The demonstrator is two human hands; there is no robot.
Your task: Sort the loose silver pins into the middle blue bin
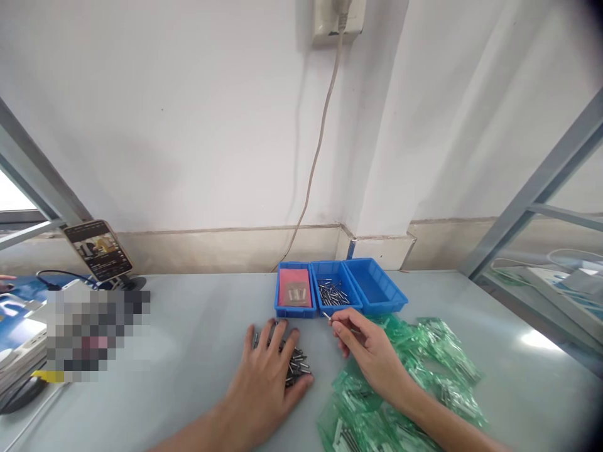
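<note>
On the pale bench, against the wall, the largest thing is a loose heap of green bags under and around the right forearm. Behind the hands stand three blue trays side by side: the left tray holds a pink pad, the middle tray a scatter of pins, and the right tray looks bare. The left hand lies flat with its fingers spread open over a pile of metal pins, pressing on them without gripping. The right hand has its fingers closed on a single pin, held by one end just in front of the middle tray's near rim. The work looks like sorting pins one at a time, and a piece this thin calls for a steady pinch
</note>
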